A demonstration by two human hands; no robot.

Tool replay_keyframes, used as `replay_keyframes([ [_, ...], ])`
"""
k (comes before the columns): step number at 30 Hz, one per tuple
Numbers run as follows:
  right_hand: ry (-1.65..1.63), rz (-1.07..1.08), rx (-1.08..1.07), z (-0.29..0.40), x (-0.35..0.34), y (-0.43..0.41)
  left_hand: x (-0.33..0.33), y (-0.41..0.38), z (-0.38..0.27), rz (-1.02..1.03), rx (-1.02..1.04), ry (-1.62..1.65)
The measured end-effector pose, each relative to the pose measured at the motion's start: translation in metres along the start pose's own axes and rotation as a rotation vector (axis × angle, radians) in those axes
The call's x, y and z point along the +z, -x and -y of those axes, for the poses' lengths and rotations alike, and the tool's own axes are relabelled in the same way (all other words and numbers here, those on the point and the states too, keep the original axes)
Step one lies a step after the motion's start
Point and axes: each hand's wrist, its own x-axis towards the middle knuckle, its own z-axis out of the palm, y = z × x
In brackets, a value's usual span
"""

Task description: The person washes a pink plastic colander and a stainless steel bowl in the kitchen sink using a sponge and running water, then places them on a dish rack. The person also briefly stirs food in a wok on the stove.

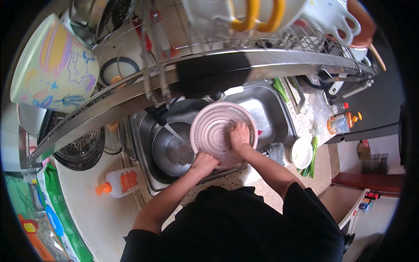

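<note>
A pink plastic colander (212, 129) is tilted over the middle of a double stainless steel sink (273, 113), its slotted inside facing me. At its lower left, my left hand (204, 163) grips the rim. My right hand (240, 134) is inside the colander, curled against the right part of the wall. A brownish scouring pad (230, 132) seems to show beside its fingers, mostly hidden by the hand. Water runs from a black faucet head (158, 114) into a round metal basin (173, 150) in the left bowl.
A steel dish rack (209, 67) crosses above the sink at head height. An orange-capped bottle (122, 181) stands left. Rightward are a grey cloth (276, 153), a white bowl (301, 153), green scallion leaves (313, 157) and a pump bottle (340, 123).
</note>
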Motion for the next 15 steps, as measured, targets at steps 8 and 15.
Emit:
replay_keyframes([
  [8, -1.206, 0.353, -0.374, 0.038, -0.006, -0.004, 0.033, -0.012, 0.001, -0.298, 0.124, -0.037],
  [15, -1.065, 0.116, -0.139, 0.008, 0.002, 0.0, 0.025, -0.016, 0.0, -0.071, 0.105, 0.035],
])
